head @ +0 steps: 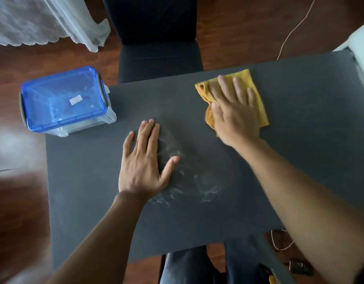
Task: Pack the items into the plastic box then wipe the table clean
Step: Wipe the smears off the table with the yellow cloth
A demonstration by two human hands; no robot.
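A clear plastic box (66,103) with a blue lid and grey latches stands on the far left corner of the dark grey table (300,119), its lid closed. My right hand (234,113) presses flat on a yellow cloth (257,95) at the far middle-right of the table. My left hand (144,158) lies flat on the tabletop with fingers spread, holding nothing. Whitish smears (189,181) mark the surface just right of my left hand.
A black chair (158,44) stands behind the table's far edge. A white object (361,44) sits at the far right corner. A thin cable (293,29) runs over the wooden floor. White curtains (43,19) hang at the upper left.
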